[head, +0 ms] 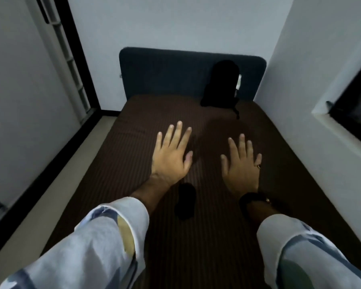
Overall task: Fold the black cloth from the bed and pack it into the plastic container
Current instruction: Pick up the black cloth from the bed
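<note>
Left hand (171,155), right hand (241,163): both spread flat, empty, above brown bed (133,142); contact unclear.

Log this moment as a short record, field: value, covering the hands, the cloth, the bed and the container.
left hand: open, fingers spread, held flat above the bed, holding nothing
right hand: open, fingers spread, empty; ring on one finger, dark band at the wrist
black cloth: small dark bundle on the sheet, between the forearms, untouched
bed: brown striped sheet, dark headboard
other item: black bag leaning on the headboard
plastic container: not in view
task stage: folding not yet begun
</note>
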